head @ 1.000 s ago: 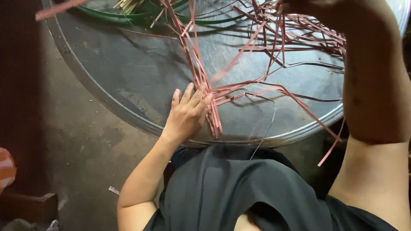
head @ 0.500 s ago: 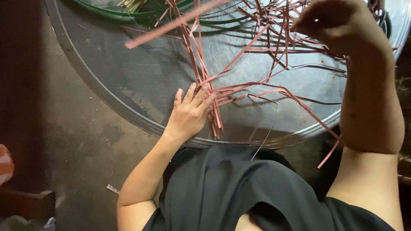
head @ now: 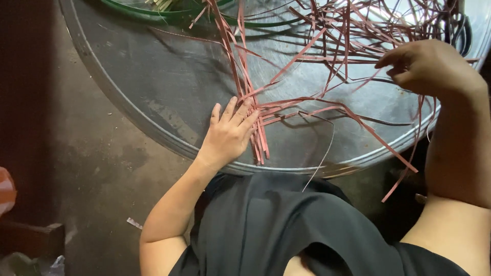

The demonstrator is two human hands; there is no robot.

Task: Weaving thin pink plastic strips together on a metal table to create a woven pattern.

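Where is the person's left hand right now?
In the head view, the left hand lies flat at centre-left on the round metal tray, pressing down crossed pink strips.

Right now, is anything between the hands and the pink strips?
Nothing visible. The left hand lies flat on the pink strips on the round metal tray. The right hand touches strips farther right.

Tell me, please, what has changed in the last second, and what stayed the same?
The right hand came down from the top edge toward the pink strips and now fingers them. The left hand stayed flat on the strip bundle on the metal tray.
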